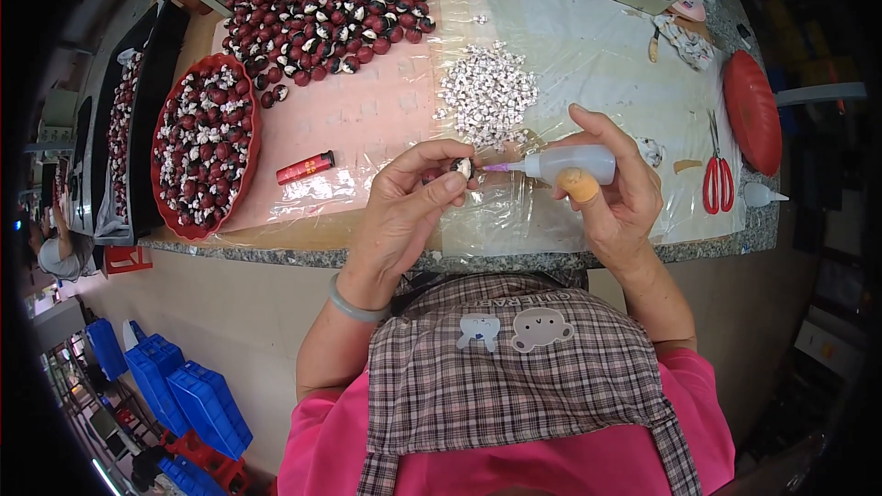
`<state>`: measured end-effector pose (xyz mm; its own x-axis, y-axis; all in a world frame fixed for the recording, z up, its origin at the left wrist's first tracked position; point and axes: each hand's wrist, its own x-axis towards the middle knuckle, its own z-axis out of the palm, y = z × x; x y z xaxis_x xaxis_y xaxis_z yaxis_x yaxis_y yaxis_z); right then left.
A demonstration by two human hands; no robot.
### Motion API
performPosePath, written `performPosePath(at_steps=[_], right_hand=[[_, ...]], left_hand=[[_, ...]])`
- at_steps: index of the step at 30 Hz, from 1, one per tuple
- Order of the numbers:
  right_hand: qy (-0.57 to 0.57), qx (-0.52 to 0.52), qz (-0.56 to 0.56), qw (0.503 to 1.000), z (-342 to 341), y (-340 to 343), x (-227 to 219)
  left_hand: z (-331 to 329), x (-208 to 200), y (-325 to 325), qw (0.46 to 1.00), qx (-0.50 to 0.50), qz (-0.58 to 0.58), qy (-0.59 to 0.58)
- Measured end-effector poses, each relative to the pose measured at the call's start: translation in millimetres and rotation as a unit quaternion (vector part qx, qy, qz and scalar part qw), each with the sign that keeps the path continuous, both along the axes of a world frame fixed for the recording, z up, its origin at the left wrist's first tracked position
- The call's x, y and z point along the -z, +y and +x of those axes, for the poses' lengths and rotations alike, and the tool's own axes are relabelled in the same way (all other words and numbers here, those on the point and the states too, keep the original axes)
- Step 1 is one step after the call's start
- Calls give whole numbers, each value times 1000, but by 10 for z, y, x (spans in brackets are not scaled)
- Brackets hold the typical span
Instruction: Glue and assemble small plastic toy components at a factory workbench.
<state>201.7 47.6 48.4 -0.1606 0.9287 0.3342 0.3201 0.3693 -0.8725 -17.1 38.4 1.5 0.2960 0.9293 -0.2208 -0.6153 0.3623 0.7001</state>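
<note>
Centre of the frame: a small black-and-white ball (462, 168), which I saw pinched between thumb and forefinger of the left hand (404, 205). The right hand (627, 200) was closed round a translucent squeeze bottle (577, 163), its thumb sheathed in an orange finger cot (577, 186); the purple nozzle (502, 167) pointed at the ball, though I could not tell whether it touched. I judged the step in hand to be applying glue; the next move seemed to call for a steady ball and a light squeeze. Just above lay a pile of small white pieces (489, 90) on the plastic-covered table (367, 142). Farther out, red-and-black balls (322, 18) filled the upper left, and red-handled scissors (717, 186) lay at right.
</note>
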Motion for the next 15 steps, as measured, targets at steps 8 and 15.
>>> performPosePath(at_steps=[8, 15], right_hand=[[-30, 0, 8, 1000, -7, 5, -1], [-32, -10, 24, 999, -7, 9, 3]], left_hand=[[5, 12, -5, 1000, 4, -4, 1], [12, 3, 4, 1000, 14, -6, 7]])
